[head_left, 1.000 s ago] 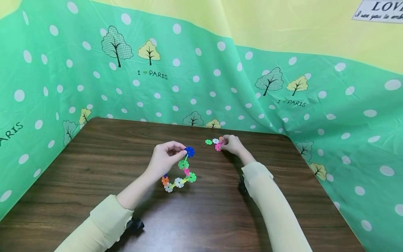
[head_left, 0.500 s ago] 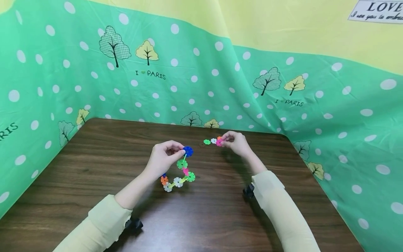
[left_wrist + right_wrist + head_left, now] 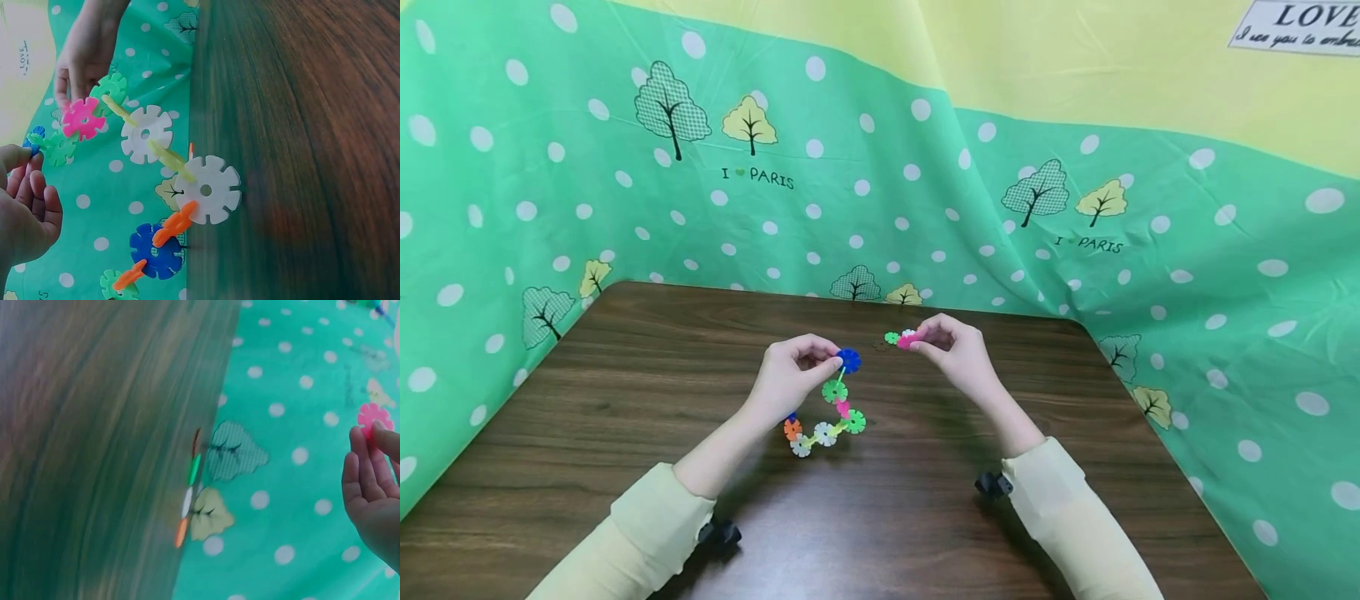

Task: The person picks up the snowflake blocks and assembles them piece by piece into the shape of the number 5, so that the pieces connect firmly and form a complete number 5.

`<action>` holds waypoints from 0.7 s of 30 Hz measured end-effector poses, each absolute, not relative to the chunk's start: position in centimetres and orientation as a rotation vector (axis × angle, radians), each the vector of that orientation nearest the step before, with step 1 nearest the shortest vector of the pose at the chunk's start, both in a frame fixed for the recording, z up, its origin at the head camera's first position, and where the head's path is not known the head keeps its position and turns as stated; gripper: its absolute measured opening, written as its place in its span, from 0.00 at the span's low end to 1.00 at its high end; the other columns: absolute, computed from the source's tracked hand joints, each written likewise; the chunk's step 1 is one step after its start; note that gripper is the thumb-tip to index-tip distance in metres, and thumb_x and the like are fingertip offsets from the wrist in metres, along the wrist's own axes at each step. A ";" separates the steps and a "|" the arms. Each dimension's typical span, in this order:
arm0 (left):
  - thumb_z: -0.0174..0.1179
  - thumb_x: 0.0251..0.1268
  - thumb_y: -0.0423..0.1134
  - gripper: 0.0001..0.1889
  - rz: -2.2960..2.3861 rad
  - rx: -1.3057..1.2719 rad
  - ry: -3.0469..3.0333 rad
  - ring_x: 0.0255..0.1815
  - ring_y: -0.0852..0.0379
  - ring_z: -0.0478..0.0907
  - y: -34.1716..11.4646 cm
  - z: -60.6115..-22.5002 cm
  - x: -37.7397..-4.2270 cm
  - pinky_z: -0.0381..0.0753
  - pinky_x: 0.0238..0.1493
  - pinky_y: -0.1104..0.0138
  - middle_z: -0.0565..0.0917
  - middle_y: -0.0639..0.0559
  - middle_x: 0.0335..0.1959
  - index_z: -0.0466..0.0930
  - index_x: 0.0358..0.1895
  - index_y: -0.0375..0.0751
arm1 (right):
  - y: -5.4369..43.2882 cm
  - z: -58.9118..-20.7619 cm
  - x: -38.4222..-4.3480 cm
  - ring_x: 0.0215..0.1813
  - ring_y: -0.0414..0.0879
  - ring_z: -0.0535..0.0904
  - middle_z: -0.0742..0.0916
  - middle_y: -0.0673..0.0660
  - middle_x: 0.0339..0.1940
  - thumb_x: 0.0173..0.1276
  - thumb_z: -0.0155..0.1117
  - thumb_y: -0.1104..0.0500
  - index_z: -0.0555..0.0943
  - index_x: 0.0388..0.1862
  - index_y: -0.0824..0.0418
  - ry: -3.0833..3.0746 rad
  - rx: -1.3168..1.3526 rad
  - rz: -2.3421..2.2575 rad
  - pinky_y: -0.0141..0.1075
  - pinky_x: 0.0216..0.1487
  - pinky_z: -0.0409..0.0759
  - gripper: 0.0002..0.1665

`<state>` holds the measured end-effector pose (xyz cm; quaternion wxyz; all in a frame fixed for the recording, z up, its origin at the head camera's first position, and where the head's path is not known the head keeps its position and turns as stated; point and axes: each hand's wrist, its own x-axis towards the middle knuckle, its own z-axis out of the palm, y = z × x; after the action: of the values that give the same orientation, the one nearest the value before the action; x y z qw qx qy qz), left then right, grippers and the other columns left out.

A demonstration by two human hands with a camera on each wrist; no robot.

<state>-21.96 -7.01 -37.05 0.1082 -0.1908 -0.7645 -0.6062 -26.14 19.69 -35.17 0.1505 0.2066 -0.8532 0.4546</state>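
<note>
My left hand (image 3: 793,375) pinches a blue notched disc (image 3: 849,360) at the top end of a chain of plastic snowflake discs. The chain dangles over the table in a curve, with green (image 3: 835,391), pink, yellow, white (image 3: 825,434) and orange discs slotted edge to edge. In the left wrist view its lower part shows a white disc (image 3: 207,189), a blue disc (image 3: 156,251) and orange links. Between thumb and fingers, my right hand (image 3: 957,358) holds a single pink disc (image 3: 373,417), raised above the table and apart from the chain.
At the far side of the brown wooden table (image 3: 700,333) lie several loose discs, including a green one (image 3: 891,337), a white one (image 3: 187,501), an orange one (image 3: 181,532) and a brownish one (image 3: 196,442). A green dotted cloth (image 3: 865,217) hangs behind.
My right hand has picked the pink disc up from the loose pieces and brought it slightly left and nearer. The left hand and the chain stay almost still.
</note>
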 end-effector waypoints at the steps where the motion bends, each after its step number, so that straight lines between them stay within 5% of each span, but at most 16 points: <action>1: 0.66 0.58 0.35 0.03 -1.783 -0.560 -2.251 0.27 0.56 0.79 -7.0 -37.0 -22.0 0.78 0.30 0.71 0.85 0.50 0.28 0.83 0.34 0.40 | 19.4 -35.1 -25.8 0.29 0.41 0.81 0.87 0.57 0.30 0.54 0.73 0.62 0.81 0.32 0.60 -2.434 0.605 1.316 0.28 0.33 0.80 0.10; 9: 0.66 0.57 0.34 0.03 -1.791 -0.555 -2.246 0.27 0.58 0.79 -6.9 -37.0 -22.0 0.78 0.30 0.71 0.85 0.49 0.28 0.83 0.34 0.40 | 16.6 -32.6 -21.7 0.33 0.47 0.82 0.86 0.63 0.33 0.55 0.70 0.71 0.79 0.32 0.70 -2.308 0.741 1.372 0.31 0.35 0.81 0.08; 21: 0.65 0.58 0.34 0.04 -1.794 -0.562 -2.250 0.27 0.57 0.79 -6.8 -37.0 -22.1 0.79 0.29 0.71 0.85 0.49 0.29 0.83 0.35 0.39 | 14.6 -33.3 -20.3 0.38 0.47 0.82 0.87 0.60 0.30 0.53 0.70 0.74 0.80 0.29 0.68 -2.213 0.844 1.290 0.44 0.41 0.82 0.07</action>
<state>-22.06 -6.79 -36.99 0.1047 -0.1906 -0.7631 -0.6086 -20.25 14.61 -33.25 0.2204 0.3053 -0.8004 0.4664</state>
